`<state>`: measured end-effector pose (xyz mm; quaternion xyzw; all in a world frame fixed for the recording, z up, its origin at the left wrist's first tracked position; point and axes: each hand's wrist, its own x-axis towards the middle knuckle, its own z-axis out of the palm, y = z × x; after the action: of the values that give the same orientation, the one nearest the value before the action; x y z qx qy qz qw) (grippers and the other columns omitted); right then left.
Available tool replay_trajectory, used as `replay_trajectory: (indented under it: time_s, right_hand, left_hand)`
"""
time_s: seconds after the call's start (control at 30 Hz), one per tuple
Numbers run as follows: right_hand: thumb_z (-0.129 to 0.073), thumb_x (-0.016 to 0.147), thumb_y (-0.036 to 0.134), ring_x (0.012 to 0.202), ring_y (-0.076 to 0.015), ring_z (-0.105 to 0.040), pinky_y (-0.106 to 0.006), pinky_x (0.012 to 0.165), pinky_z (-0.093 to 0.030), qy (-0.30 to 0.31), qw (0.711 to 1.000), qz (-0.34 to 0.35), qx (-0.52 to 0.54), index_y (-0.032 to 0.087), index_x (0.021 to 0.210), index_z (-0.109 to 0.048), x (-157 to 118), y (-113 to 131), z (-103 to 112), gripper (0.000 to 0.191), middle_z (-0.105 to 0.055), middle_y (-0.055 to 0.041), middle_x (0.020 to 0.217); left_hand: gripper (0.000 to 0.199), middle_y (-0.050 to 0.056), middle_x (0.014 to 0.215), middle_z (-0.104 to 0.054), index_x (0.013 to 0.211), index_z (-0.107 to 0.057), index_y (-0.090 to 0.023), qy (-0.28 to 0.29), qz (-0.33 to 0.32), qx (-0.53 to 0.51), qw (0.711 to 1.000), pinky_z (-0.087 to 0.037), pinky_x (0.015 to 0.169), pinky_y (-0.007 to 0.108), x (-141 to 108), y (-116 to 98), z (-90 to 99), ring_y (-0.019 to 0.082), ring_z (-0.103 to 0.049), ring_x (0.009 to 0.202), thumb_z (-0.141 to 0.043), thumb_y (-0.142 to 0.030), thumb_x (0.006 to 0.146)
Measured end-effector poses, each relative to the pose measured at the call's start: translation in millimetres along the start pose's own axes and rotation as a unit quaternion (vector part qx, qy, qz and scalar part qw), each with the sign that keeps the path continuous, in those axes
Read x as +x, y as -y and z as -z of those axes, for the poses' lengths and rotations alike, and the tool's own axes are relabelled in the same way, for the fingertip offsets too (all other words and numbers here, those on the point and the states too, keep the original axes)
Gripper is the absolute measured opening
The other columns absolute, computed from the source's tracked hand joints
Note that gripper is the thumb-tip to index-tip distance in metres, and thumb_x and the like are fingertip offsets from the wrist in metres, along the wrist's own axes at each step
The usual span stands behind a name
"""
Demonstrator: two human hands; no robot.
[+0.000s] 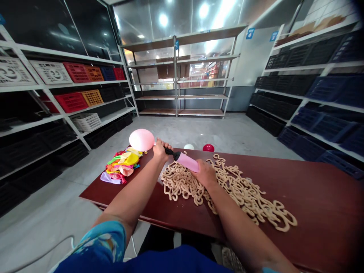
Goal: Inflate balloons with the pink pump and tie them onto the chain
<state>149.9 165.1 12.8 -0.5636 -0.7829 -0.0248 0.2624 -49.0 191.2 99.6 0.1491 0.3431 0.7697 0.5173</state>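
My left hand (161, 150) is closed around the neck of a pink, partly inflated balloon (141, 139) and the black nozzle end of a hand pump. The balloon bulges out to the left of that hand. My right hand (205, 173) grips the pink barrel of the balloon pump (187, 161), which slants down to the right. Below the left hand lies a pile of flat, colourful balloons (123, 163) at the table's left end. Under and beside the right hand spreads a heap of beige, curved, hook-like pieces (182, 182).
The dark red table (307, 189) stretches off to the right. Beyond its far edge a white balloon (189, 146) and a red balloon (208, 147) show. Shelves with crates (71, 102) line both sides, and a metal rack (176, 91) stands at the back. A cable (45, 250) lies on the floor.
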Motion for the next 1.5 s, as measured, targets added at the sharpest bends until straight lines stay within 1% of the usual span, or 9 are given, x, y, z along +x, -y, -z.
replay_trajectory:
  time_s: [0.2,0.3,0.43,0.6,0.9,1.03,1.17,1.4,1.5]
  right_hand:
    - [-0.061,0.074,0.034,0.089,-0.0222,-0.058,-0.030,0.074,-0.039,-0.010,1.000,0.015,-0.009,0.020,0.103,-0.055,3.5,-9.4,-2.2,0.033,-0.063,-0.0076,0.095]
    - [-0.061,0.074,0.033,0.091,-0.0222,-0.057,-0.030,0.076,-0.039,-0.016,1.000,0.023,-0.007,0.019,0.104,-0.054,3.8,-11.0,-4.8,0.034,-0.063,-0.0075,0.096]
    - [-0.061,0.073,0.034,0.088,-0.0214,-0.057,-0.030,0.074,-0.039,-0.007,1.000,0.022,-0.008,0.019,0.103,-0.054,2.7,-7.8,-5.7,0.034,-0.063,-0.0064,0.094]
    - [-0.064,0.071,0.038,0.081,-0.0208,-0.058,-0.029,0.068,-0.038,-0.005,1.000,-0.001,-0.014,0.020,0.092,-0.056,1.6,-5.8,-3.5,0.029,-0.063,-0.0056,0.085]
    - [-0.063,0.071,0.041,0.076,-0.0191,-0.058,-0.028,0.065,-0.036,-0.014,1.000,0.013,0.005,0.020,0.092,-0.056,-2.3,0.1,-3.4,0.031,-0.063,-0.0041,0.083]
    - [-0.063,0.071,0.042,0.075,-0.0189,-0.057,-0.027,0.064,-0.036,-0.032,0.999,0.031,0.015,0.020,0.095,-0.056,-2.7,-1.5,-7.1,0.033,-0.062,-0.0035,0.082]
    - [-0.062,0.072,0.039,0.080,-0.0193,-0.057,-0.027,0.069,-0.036,-0.044,0.998,0.047,0.021,0.020,0.100,-0.055,-1.2,-5.3,-7.4,0.034,-0.062,-0.0044,0.087]
    - [-0.062,0.072,0.033,0.085,-0.0207,-0.056,-0.028,0.074,-0.036,-0.051,0.998,0.045,0.018,0.019,0.101,-0.056,1.4,-9.6,-4.0,0.033,-0.062,-0.0057,0.089]
    - [-0.062,0.072,0.033,0.085,-0.0199,-0.056,-0.027,0.073,-0.036,-0.045,0.998,0.035,0.033,0.019,0.099,-0.055,1.5,-8.2,-6.1,0.032,-0.062,-0.0055,0.090]
  left_hand:
    - [0.041,-0.005,0.044,-0.030,0.057,-0.024,-0.021,-0.039,-0.036,-0.001,0.999,-0.036,0.040,0.026,13.8,-54.2,4.6,0.011,-0.037,0.035,-0.041,-0.043,0.087]
    - [0.041,-0.005,0.043,-0.030,0.058,-0.023,-0.021,-0.053,-0.062,0.004,0.997,-0.035,0.039,0.025,17.8,-82.0,5.4,0.011,-0.037,0.035,-0.041,-0.043,0.086]
    - [0.040,-0.005,0.043,-0.030,0.058,-0.023,-0.021,-0.053,-0.077,0.010,0.996,-0.033,0.038,0.024,16.6,-95.6,7.9,0.010,-0.036,0.034,-0.042,-0.043,0.085]
    - [0.042,-0.005,0.043,-0.029,0.058,-0.023,-0.021,-0.047,-0.067,-0.014,0.997,-0.033,0.038,0.023,7.9,-74.5,7.2,0.010,-0.036,0.035,-0.041,-0.046,0.087]
    - [0.042,-0.004,0.044,-0.030,0.057,-0.026,-0.020,-0.011,-0.018,-0.012,1.000,-0.037,0.041,0.025,-19.9,-3.2,-3.8,0.010,-0.038,0.036,-0.041,-0.045,0.087]
    - [0.044,-0.005,0.044,-0.031,0.056,-0.025,-0.020,-0.007,-0.012,-0.025,1.000,-0.036,0.041,0.023,-26.0,5.1,-5.2,0.009,-0.037,0.037,-0.043,-0.048,0.086]
    - [0.043,-0.005,0.044,-0.031,0.057,-0.025,-0.020,-0.002,-0.040,-0.018,0.999,-0.037,0.042,0.024,-22.3,-16.3,-1.3,0.009,-0.038,0.036,-0.043,-0.047,0.086]
    - [0.042,-0.005,0.043,-0.030,0.057,-0.023,-0.020,-0.039,-0.094,-0.017,0.995,-0.035,0.039,0.024,-10.7,-90.0,6.1,0.010,-0.036,0.035,-0.041,-0.045,0.087]
    - [0.043,-0.005,0.043,-0.030,0.057,-0.023,-0.020,-0.031,-0.114,-0.011,0.993,-0.035,0.038,0.023,-8.9,-105.9,0.4,0.009,-0.035,0.035,-0.043,-0.046,0.085]
